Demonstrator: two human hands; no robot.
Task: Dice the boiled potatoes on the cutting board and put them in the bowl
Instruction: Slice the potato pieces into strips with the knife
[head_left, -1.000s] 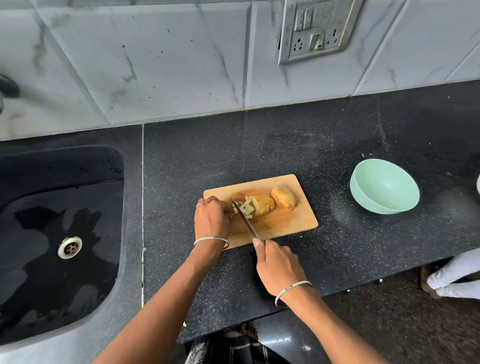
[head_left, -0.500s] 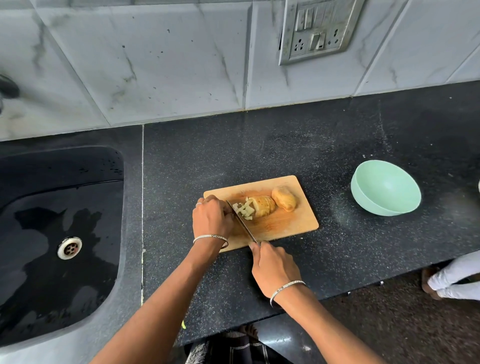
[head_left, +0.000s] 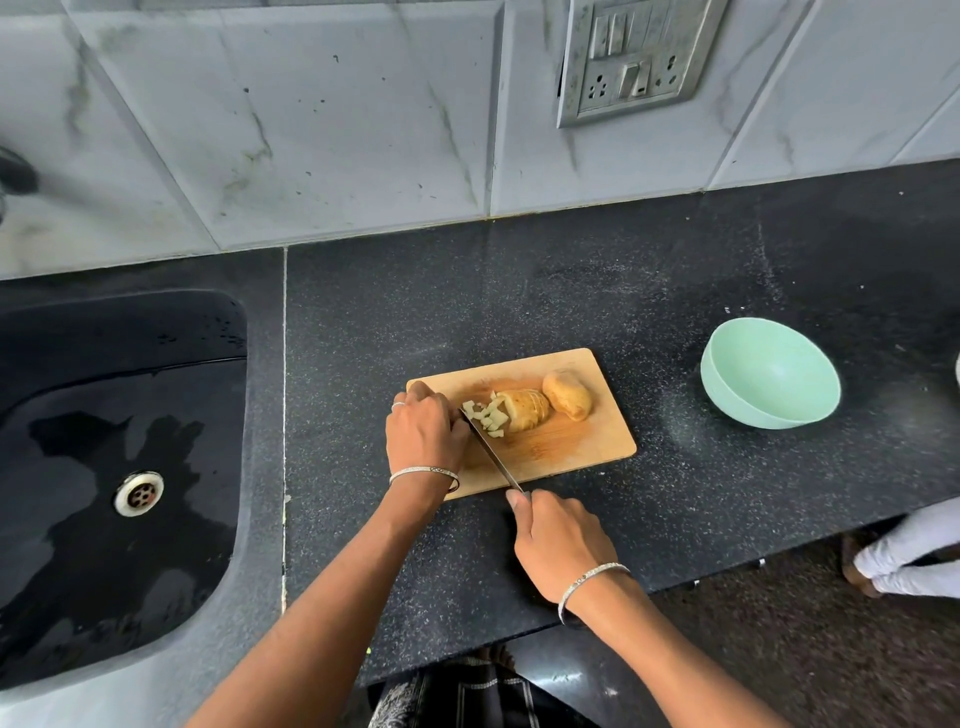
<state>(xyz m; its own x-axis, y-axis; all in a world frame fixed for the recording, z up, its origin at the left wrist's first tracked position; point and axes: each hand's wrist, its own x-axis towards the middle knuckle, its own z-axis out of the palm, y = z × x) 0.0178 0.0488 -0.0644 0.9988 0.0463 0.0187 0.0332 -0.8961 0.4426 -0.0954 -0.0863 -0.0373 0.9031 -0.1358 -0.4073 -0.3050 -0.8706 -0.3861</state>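
Head camera looks down on the sliced potato (head_left: 525, 410), which lies in the middle of the wooden cutting board (head_left: 582, 452). It is cut across into thin slices that stand together. Its left end is already broken into small pale cubes (head_left: 488, 417). A second, whole potato (head_left: 567, 401) touches its right end and waits for its turn, I think.

The knife (head_left: 491, 451) lies slanted across the near left part of the board, with the cubes just on its right side. The right hand (head_left: 558, 545) is clenched around the handle, off the near edge of the board, and the forefinger is stretched along it toward the blade, probably to steer the cut. The left hand (head_left: 423, 434) rests knuckles up on the left part of the board, beside the knife tip. Its fingers are bent under, away from the edge, which seems a safe habit. I cannot tell if they grasp anything or only steady the board.

The mint green bowl (head_left: 737, 405) stands well apart to the right on the black speckled countertop (head_left: 571, 291). No potato is in it, so I judge the task is at an early stage. A wet black sink (head_left: 78, 519) is on the far left, and a metal socket plate (head_left: 631, 57) hangs on the marble tiles behind.
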